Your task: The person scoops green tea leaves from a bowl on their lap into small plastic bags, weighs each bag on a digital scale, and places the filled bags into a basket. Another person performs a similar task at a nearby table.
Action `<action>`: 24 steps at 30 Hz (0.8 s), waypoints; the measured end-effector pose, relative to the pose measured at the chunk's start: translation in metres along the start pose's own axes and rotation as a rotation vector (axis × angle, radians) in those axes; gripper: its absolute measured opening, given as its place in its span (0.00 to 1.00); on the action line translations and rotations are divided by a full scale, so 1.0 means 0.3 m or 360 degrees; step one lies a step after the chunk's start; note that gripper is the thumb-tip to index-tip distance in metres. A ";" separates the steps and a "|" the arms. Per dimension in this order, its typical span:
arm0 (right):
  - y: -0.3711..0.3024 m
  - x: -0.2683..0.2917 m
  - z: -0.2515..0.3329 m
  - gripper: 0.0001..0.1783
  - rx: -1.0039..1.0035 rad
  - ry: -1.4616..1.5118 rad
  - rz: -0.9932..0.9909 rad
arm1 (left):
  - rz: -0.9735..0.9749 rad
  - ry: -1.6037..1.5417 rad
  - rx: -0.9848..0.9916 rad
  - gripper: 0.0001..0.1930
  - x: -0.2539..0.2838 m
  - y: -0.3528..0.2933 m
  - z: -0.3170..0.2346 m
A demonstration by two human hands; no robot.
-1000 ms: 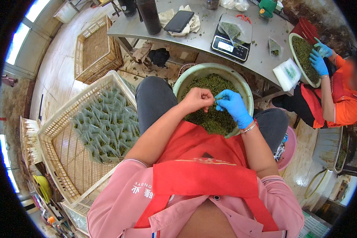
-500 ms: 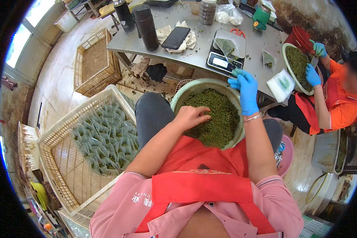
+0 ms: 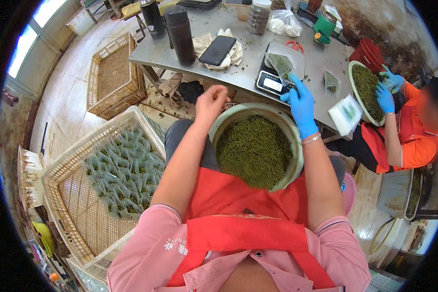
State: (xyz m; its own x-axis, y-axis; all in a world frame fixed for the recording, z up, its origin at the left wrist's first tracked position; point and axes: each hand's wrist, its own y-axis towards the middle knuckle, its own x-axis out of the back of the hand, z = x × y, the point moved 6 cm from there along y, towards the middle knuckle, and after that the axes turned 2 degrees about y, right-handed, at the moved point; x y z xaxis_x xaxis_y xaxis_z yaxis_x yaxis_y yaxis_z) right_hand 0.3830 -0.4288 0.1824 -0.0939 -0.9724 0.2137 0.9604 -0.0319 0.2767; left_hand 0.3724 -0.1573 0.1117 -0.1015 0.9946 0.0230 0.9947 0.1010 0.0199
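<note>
A pale green basin [image 3: 298,168] full of small green peppercorn-like berries [image 3: 255,151] rests on my lap. My bare left hand [image 3: 212,103] is raised over the basin's far left rim, its fingers curled together; anything inside them is hidden. In a blue glove, my right hand [image 3: 301,106] is above the far right rim, index finger stretched to the lower edge of a clear bag of green berries [image 3: 280,63]. Its thumb is apart from that finger. The bag leans on a digital scale [image 3: 271,83] at the table's near edge.
On the metal table [image 3: 250,53] are a phone [image 3: 218,50], a dark flask [image 3: 180,36], a jar and a stack of clear bags [image 3: 345,115]. Left of me, a crate [image 3: 78,233] holds many filled bags. At right, a co-worker in orange handles another basin [image 3: 357,97].
My left hand has lifted out of the berries and moved left, past the basin's rim. The right hand remains near the bag on the scale, its thumb and index finger now farther apart.
</note>
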 end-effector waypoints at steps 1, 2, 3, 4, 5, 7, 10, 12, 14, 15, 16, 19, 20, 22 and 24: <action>-0.021 0.001 -0.019 0.22 0.0029 -0.0011 -0.0044 | 0.0102 0.0095 0.0038 0.11 -0.026 -0.024 -0.020; -0.038 0.003 -0.039 0.22 0.0052 -0.0031 -0.0087 | 0.0121 0.0228 0.0019 0.11 -0.050 -0.041 -0.035; -0.042 0.000 -0.050 0.23 0.0111 -0.0132 -0.0100 | 0.0146 0.0349 -0.0002 0.11 -0.063 -0.045 -0.040; -0.035 -0.007 -0.054 0.22 0.0163 -0.0357 -0.0111 | 0.0171 0.0476 -0.0024 0.11 -0.073 -0.047 -0.042; -0.021 -0.019 -0.057 0.21 0.0217 -0.0583 -0.0120 | 0.0173 0.0504 -0.0036 0.11 -0.081 -0.044 -0.041; 0.019 -0.041 -0.053 0.18 0.0331 -0.0989 -0.0122 | 0.0181 0.0563 -0.0066 0.12 -0.097 -0.037 -0.041; 0.116 -0.069 -0.053 0.15 0.0394 -0.1402 -0.0064 | 0.0212 0.0579 -0.0065 0.11 -0.125 -0.036 -0.043; 0.176 -0.061 -0.059 0.15 0.0279 -0.1503 0.0015 | 0.0147 0.0794 -0.0141 0.11 -0.143 -0.028 -0.067; 0.184 -0.108 0.034 0.10 0.0463 -0.1530 0.0093 | -0.0008 0.1124 -0.0375 0.11 -0.144 -0.020 -0.091; 0.176 -0.141 0.079 0.09 0.0506 -0.1544 0.0186 | -0.0076 0.1224 -0.0524 0.17 -0.143 -0.002 -0.093; 0.157 -0.175 0.117 0.08 0.0544 -0.1556 0.0278 | -0.0316 0.1328 -0.0792 0.18 -0.133 0.009 -0.134; 0.039 -0.314 0.211 0.05 0.0921 -0.1646 0.0617 | -0.0757 0.1450 -0.1310 0.25 -0.108 0.025 -0.190; -0.006 -0.347 0.233 0.04 0.1064 -0.1617 0.0657 | -0.0551 0.1484 -0.0980 0.25 -0.112 0.046 -0.160; -0.047 -0.368 0.245 0.05 0.1084 -0.1453 0.0548 | -0.0141 0.1498 -0.0324 0.25 -0.128 0.057 -0.087; -0.050 -0.388 0.193 0.07 0.0994 -0.1394 0.0497 | -0.0107 0.1391 -0.0296 0.25 -0.129 0.051 -0.068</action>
State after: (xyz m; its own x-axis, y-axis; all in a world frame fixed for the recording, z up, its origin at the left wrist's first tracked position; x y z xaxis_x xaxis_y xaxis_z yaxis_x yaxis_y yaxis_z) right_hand 0.3643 -0.3017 0.2076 -0.2603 -0.4113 0.8735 0.6969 0.5461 0.4648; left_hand 0.3911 -0.1947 0.1313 -0.2122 0.6048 0.7676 0.9750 0.0775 0.2084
